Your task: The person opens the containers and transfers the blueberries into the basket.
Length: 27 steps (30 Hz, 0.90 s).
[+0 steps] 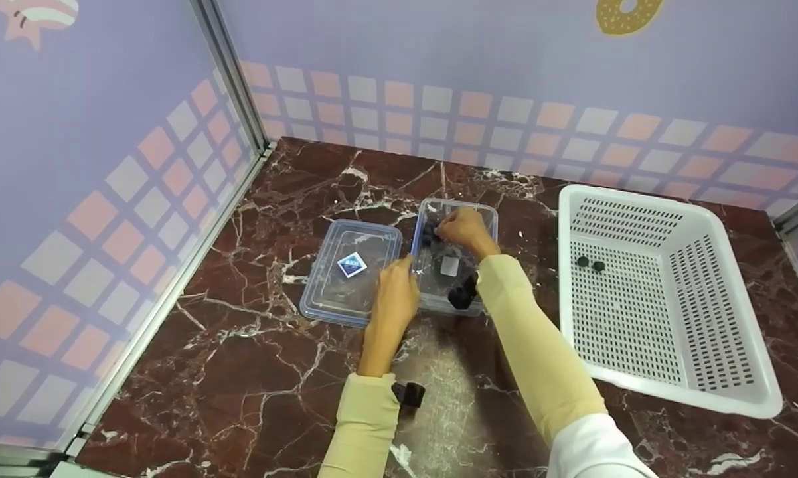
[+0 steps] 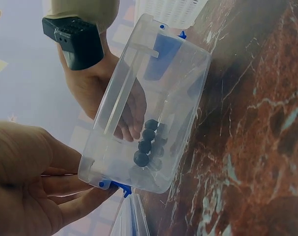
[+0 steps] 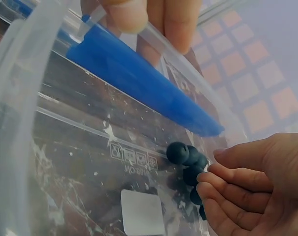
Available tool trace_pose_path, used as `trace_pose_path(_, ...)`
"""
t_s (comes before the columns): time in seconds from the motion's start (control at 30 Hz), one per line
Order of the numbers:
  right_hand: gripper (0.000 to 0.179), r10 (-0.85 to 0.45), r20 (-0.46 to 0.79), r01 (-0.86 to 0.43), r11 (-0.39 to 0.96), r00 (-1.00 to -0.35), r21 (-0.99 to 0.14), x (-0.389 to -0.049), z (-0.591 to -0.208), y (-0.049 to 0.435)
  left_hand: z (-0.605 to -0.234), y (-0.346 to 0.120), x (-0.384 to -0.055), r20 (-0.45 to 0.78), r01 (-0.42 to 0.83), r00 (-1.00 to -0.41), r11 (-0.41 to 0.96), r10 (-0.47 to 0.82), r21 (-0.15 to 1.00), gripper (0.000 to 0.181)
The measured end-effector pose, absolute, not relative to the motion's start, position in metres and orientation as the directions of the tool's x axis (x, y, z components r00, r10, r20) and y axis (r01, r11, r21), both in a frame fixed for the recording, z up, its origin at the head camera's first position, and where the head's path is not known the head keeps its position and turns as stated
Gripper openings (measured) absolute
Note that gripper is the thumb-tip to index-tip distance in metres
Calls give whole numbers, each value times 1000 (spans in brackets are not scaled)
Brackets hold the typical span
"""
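Observation:
A clear plastic container (image 1: pixel 439 287) with blue latches stands on the marbled surface. Several small dark round balls (image 3: pixel 178 153) sit in a row along one inner wall, also visible through the side in the left wrist view. My left hand (image 1: pixel 396 292) grips the container's left edge by the blue latch, thumb above and fingers bent around it. My right hand (image 3: pixel 257 187) reaches inside, its fingers loosely bent and the fingertips against the balls. No ball shows clearly between thumb and fingers.
A clear lid (image 1: pixel 326 292) with a blue-and-white sticker (image 1: pixel 352 265) lies left of the container. On the right stands a white perforated basket (image 1: pixel 565 279) holding two dark balls (image 1: pixel 590 264). Patterned panels (image 1: pixel 439 126) enclose the back and left side.

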State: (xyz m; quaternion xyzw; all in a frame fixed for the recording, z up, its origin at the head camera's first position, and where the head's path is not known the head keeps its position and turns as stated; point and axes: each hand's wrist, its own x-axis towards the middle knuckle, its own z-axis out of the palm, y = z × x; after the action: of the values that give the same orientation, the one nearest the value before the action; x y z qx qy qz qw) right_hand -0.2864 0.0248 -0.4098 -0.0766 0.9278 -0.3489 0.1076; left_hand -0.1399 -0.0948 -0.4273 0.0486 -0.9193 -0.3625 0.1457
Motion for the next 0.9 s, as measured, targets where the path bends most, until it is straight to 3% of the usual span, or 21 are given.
trace_pose_path(0.9,17,-258,-217,-79,794,-941,-602,-285,-423,3,-428,-93,-139,262,25,-946,762,-190,647,36)
